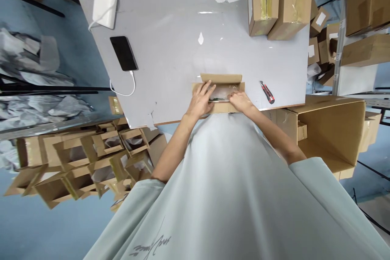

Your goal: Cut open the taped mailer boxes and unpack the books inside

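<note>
Small brown cardboard box (pixel 224 108), its long flaps folded outward, lies at the near edge of the light grey tabletop (pixel 164 48), just in front of the person's pale grey-green shirt (pixel 225 178). Far left, crumpled grey-white plastic bundles (pixel 39 55) lie beside black metal bars (pixel 51 88), and below them is a cluster of open brown cardboard cartons (pixel 87 168). On the tabletop's left side lies a white rectangular device with a round black spot (pixel 103 4); nearer the person is a black rectangular smartphone (pixel 124 53) with a thin white cable (pixel 134 83) plugged into its lower end. Farther right, the left hand (pixel 199 99) rests on the left end of the box, its fingers spread apart over the cardboard. Between the hands, clear plastic and something dark, too small to identify, show inside the box. At the right end, the right hand (pixel 240 100) has its fingers curled in at the opening; whether they pinch anything I cannot tell. Beyond, two tall brown cardboard boxes sealed with yellowish tape (pixel 264 2) stand side by side at the far right. Nearer lies a red-and-black utility knife (pixel 267 92), well clear of both hands. Rightmost, beside the tabletop, a large open brown cardboard carton (pixel 332 138) contains a smaller brown box (pixel 302 131).
</note>
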Demonstrator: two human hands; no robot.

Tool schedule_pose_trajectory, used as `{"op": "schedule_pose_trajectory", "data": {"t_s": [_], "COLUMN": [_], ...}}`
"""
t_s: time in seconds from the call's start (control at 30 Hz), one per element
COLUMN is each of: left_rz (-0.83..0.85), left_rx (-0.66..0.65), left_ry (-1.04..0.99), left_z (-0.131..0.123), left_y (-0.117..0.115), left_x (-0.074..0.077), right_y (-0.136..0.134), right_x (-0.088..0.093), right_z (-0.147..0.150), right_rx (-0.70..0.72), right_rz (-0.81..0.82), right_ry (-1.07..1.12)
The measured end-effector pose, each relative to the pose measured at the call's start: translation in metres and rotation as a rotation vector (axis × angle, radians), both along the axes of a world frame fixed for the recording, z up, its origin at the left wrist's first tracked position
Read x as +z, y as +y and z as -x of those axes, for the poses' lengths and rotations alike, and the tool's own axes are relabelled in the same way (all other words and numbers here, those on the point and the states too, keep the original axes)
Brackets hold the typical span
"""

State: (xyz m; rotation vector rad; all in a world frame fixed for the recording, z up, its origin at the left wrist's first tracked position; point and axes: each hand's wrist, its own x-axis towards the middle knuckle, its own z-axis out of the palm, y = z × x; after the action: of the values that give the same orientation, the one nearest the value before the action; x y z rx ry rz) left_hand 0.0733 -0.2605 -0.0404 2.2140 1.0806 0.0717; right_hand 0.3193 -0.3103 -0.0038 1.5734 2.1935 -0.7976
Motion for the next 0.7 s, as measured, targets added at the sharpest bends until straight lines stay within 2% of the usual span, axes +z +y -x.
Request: {"op": "schedule_pose_trajectory", "data": {"t_s": [0.3, 0.47, 0.7], "left_rz": [-0.02, -0.062, -0.118], "left_rx": [0.025, 0.083, 0.116], "left_ry": [-0.023, -0.003, 0.001], "left_z": [-0.001, -0.014, -0.034], "left_y": [0.006, 0.002, 0.006], "left_x": [-0.005, -0.005, -0.001], "right_y": [0.012, 0.014, 0.014], "right_x": [-0.001, 0.001, 0.016], "right_z": [0.012, 0.015, 0.01], "right_rx": [-0.106, -0.167, -0.133], "right_rz": [-0.059, -0.093, -0.09], "right_ry": [-0.088, -0.086, -0.125]}}
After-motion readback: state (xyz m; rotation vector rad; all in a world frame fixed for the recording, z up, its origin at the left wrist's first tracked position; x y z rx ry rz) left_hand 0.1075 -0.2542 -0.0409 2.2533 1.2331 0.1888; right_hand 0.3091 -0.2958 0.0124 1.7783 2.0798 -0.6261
